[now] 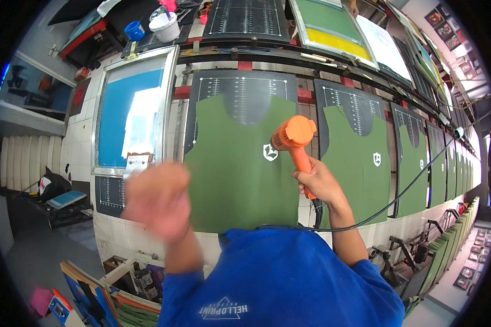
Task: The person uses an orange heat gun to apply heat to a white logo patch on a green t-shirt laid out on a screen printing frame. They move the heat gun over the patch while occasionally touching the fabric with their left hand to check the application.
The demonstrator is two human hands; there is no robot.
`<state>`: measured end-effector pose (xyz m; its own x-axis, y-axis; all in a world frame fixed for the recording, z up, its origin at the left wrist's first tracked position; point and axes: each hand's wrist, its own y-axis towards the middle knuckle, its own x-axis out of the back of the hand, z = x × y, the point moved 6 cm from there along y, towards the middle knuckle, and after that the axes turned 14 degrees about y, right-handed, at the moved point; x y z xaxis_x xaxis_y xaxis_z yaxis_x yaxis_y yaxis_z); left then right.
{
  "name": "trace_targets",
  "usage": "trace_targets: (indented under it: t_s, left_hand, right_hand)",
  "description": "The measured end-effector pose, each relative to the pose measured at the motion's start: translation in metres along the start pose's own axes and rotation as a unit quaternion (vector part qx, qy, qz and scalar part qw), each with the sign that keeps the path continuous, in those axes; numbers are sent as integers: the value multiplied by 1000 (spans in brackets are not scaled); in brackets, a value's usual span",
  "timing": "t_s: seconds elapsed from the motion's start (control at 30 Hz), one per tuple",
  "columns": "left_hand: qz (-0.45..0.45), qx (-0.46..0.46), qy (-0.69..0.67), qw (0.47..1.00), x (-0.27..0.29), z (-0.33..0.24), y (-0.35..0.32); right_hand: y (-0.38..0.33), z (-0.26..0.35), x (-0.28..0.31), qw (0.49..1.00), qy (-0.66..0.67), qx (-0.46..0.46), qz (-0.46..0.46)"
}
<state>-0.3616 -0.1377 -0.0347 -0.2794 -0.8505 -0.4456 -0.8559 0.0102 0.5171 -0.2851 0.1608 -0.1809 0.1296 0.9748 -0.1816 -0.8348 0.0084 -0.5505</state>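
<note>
My right hand (321,182) grips an orange heat gun (299,136) by its handle. The heat gun's nozzle is beside a white shield-shaped print (270,152) on a green shirt panel (232,180). That panel lies flat on a black printing board (245,82) marked with white scales. My left hand (161,196), raised left of the panel, is smeared by motion, so its fingers cannot be made out. It is nearest to the lower end of a blue screen frame (109,109).
More printed green panels (357,163) lie on boards in a row to the right. A black cord (403,193) runs across my right forearm. Beyond the rail stand a white bucket (164,27), a blue cup (134,30) and a green-and-yellow screen (333,30). A hand (354,7) shows at the far edge.
</note>
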Motion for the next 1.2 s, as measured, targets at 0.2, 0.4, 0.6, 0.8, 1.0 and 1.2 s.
trace_targets:
  t_s: [0.2,0.4,0.6,0.8,1.0,1.2]
  left_hand:
    - [604,-367,-265,655,-77,-207,-52]
    - [469,-374,-59,798,-124,-214,-96]
    - [390,-475,-6,789,-112,-199,-122]
    - [279,-584,3,762,-118,-185,-119]
    - [499,87,-298,809,-98,-34,-62]
    - [161,222,558,783,27,137,-101]
  right_hand:
    - [-3,1,-7,1000,-8,-5,8]
    - [1,-4,10,1000,0,-10,2]
    - [-4,2,5,1000,8,-4,-13]
    - [-6,4,6,1000,7,-5,-11]
    - [-5,0,12,1000,-7,-8,-7]
    - [-7,1,9,1000,-5,-14,-3]
